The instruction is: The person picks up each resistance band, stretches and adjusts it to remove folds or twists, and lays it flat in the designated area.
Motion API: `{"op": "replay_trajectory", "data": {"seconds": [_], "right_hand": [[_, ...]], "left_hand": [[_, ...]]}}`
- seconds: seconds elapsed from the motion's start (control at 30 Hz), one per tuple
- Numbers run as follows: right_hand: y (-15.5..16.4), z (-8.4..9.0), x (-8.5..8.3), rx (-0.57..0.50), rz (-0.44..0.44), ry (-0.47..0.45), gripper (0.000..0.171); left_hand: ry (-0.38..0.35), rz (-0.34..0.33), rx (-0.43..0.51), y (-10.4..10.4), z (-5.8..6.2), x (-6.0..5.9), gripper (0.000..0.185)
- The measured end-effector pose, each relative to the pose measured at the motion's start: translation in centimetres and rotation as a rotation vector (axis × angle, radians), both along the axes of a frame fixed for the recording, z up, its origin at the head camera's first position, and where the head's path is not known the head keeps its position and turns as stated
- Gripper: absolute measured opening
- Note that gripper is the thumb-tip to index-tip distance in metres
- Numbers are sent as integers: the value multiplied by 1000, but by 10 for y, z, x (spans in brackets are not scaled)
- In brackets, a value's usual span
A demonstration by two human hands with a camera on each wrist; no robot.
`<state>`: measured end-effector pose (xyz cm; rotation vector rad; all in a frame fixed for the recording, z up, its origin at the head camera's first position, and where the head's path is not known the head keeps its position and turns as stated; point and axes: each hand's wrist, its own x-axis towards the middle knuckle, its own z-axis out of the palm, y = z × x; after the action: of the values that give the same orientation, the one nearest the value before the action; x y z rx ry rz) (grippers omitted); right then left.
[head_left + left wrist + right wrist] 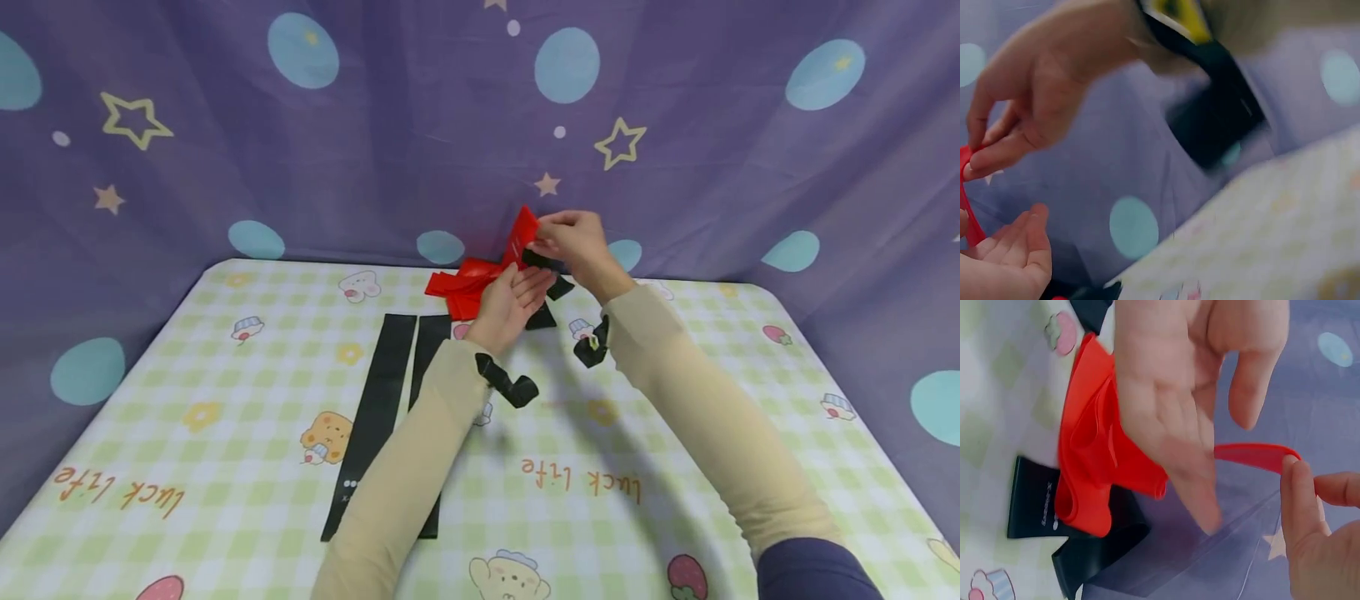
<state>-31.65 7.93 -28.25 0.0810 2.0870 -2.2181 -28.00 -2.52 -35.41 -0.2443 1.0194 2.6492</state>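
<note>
My right hand point(576, 242) pinches the raised end of a red elastic band point(521, 232) at the far edge of the table. Just below it, my left hand point(512, 304) is palm up with its fingers straight, next to the band. In the right wrist view, the red band point(1079, 450) lies in folded loops beside the left palm, and one strip stretches to the right fingertips point(1292, 487). A black band point(1034, 500) with pale print is bent under the red folds. The left palm hides part of the red band.
Two flat black bands point(381, 392) lie lengthwise on the checked tablecloth point(247, 392), left of centre, the second partly hidden by my left forearm. A purple patterned curtain point(420, 125) hangs right behind the table. Black straps point(510, 385) stick out from both wrists.
</note>
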Motion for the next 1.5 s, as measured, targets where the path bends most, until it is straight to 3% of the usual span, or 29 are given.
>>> {"op": "replay_trajectory", "data": {"seconds": [0.1, 0.17, 0.33, 0.43, 0.77, 1.0, 1.13, 1.33, 1.5], "right_hand": [[1, 2, 5, -68, -6, -6, 7], [2, 1, 9, -103, -8, -13, 8], [6, -8, 15, -117, -15, -64, 15], [10, -17, 17, -121, -8, -96, 23], [10, -48, 32, -159, 43, -157, 13], [5, -58, 40, -207, 129, -160, 19], [7, -62, 41, -192, 130, -169, 18], [11, -70, 44, -173, 92, -166, 9], [10, -73, 49, -191, 126, -161, 7]], "left_hand": [[-38, 35, 112, 2, 5, -3, 48], [-62, 93, 154, 3, 8, -5, 46], [-109, 260, 165, -1, 11, -10, 41], [-120, 297, 149, -5, 12, -12, 42], [-84, 317, 61, -5, 9, -12, 43], [-66, 309, -113, -8, 1, -11, 51], [-71, 305, -181, -10, -1, -9, 58], [-82, 259, -271, -12, -4, -6, 44], [-96, 252, -261, -14, -6, -8, 38]]}}
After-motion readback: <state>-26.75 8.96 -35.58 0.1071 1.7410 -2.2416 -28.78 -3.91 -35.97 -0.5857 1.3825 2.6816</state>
